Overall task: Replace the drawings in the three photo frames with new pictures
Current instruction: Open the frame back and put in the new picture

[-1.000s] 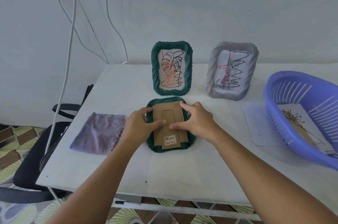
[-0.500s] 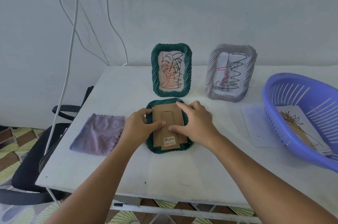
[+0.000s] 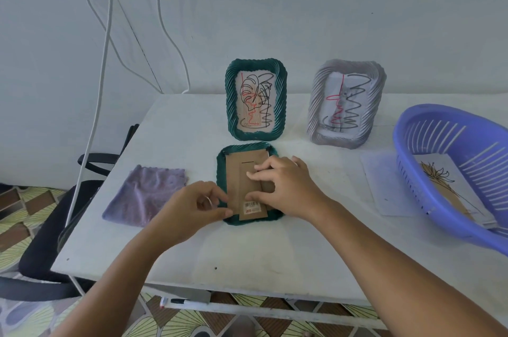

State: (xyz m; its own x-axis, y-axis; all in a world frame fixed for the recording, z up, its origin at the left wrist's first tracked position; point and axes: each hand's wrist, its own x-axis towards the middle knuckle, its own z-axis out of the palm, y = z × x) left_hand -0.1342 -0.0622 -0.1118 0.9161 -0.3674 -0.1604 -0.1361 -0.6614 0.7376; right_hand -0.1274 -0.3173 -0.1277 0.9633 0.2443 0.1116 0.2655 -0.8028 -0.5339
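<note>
Head view: a dark green ribbed photo frame (image 3: 248,220) lies face down near the front of the white tabletop (image 3: 247,248), its brown cardboard backing board (image 3: 242,182) up. Right hand (image 3: 286,188) presses fingers on the board; left hand (image 3: 192,204) pinches its lower left edge. Board looks light, thin and bendable, so lift it by the edge; the frame's front may be fragile.

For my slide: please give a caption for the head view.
Both hands work on the cardboard back of a face-down green frame.

Soft even daylight, wide-angle edge distortion
</note>
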